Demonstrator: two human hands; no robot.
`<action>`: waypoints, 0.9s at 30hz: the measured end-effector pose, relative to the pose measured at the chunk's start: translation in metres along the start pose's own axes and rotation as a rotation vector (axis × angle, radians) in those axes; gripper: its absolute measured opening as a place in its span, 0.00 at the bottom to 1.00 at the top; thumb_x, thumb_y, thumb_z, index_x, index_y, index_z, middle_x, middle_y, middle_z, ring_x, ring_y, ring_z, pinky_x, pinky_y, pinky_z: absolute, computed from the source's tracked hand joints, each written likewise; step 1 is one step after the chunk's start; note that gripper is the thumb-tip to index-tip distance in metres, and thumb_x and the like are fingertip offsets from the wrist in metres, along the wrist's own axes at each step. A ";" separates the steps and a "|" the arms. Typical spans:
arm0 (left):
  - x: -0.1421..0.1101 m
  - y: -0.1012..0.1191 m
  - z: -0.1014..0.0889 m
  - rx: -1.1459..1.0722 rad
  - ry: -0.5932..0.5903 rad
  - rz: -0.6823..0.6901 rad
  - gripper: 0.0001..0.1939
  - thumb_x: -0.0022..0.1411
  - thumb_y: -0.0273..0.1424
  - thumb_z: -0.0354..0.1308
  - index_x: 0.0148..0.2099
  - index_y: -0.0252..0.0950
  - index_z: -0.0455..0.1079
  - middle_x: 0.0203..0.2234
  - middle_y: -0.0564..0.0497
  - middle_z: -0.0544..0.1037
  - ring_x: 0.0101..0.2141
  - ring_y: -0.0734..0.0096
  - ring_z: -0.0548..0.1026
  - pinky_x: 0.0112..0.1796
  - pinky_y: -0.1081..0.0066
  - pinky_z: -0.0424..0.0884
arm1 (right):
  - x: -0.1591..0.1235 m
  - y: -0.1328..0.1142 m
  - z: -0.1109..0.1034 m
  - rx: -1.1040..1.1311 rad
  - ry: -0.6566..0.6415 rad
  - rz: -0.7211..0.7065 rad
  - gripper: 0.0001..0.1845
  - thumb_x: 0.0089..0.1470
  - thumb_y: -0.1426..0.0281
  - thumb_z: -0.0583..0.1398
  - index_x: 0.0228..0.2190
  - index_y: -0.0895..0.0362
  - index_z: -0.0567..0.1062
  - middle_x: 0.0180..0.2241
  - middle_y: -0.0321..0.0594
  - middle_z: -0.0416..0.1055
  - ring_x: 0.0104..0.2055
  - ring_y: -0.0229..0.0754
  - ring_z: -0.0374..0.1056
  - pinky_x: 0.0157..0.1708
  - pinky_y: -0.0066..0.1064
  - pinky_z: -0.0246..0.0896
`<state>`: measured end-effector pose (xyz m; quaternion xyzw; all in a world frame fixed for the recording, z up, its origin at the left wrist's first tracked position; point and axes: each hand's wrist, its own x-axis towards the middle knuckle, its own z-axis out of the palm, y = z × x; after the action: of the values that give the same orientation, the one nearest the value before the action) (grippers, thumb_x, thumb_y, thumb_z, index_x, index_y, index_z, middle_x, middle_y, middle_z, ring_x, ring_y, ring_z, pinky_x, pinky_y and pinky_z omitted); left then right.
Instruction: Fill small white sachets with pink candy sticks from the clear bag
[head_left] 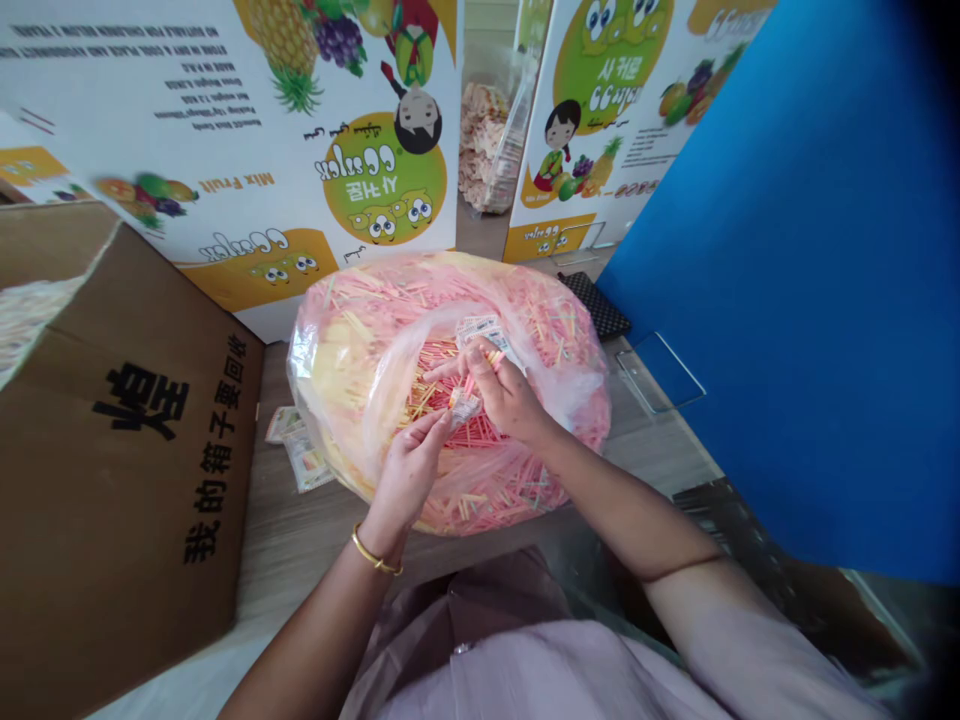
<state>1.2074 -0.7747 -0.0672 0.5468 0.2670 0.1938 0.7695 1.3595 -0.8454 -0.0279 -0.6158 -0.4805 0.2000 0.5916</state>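
A large clear plastic bag (330, 350) bulges with thin pink and yellow sticks (487, 432), its mouth open toward me. Over that opening, my left hand (416, 455) pinches the edge of a small printed sachet (465, 405). My right hand (506, 385) is closed around a few pink sticks (493, 358), their lower ends at the sachet's top. Whether those ends are inside it, I cannot tell. Behind my right hand, more printed sachets (484, 330) lie on the bag's contents.
On the left stands a brown cardboard box (150, 450) with pale contents. Printed white cartons (300, 190) line the back, with a bag of packets (487, 150) between them. Flat sachets (304, 455) lie on the table (281, 540). A blue panel (787, 300) bounds the right, near a black patterned object (596, 303).
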 end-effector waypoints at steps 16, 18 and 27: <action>0.002 -0.001 0.000 0.058 0.063 0.016 0.17 0.61 0.44 0.67 0.44 0.37 0.83 0.38 0.49 0.85 0.42 0.64 0.79 0.49 0.67 0.71 | -0.001 -0.010 0.001 0.048 0.054 -0.012 0.25 0.71 0.47 0.46 0.31 0.51 0.64 0.31 0.37 0.74 0.30 0.39 0.67 0.36 0.35 0.67; 0.001 0.002 0.001 0.075 0.069 0.030 0.17 0.60 0.45 0.67 0.43 0.37 0.83 0.38 0.49 0.85 0.41 0.64 0.78 0.48 0.67 0.71 | -0.001 -0.007 0.001 0.047 0.045 0.006 0.25 0.70 0.47 0.47 0.31 0.50 0.63 0.32 0.38 0.76 0.28 0.39 0.67 0.34 0.34 0.66; 0.000 0.007 0.005 0.214 0.088 0.078 0.18 0.63 0.44 0.63 0.45 0.36 0.83 0.37 0.49 0.84 0.41 0.64 0.77 0.46 0.67 0.70 | -0.003 -0.002 -0.001 0.050 0.124 0.116 0.24 0.70 0.45 0.46 0.33 0.50 0.61 0.32 0.37 0.80 0.25 0.38 0.65 0.33 0.34 0.64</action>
<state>1.2104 -0.7765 -0.0592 0.6269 0.2982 0.2177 0.6861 1.3584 -0.8485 -0.0268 -0.6389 -0.4015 0.2074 0.6226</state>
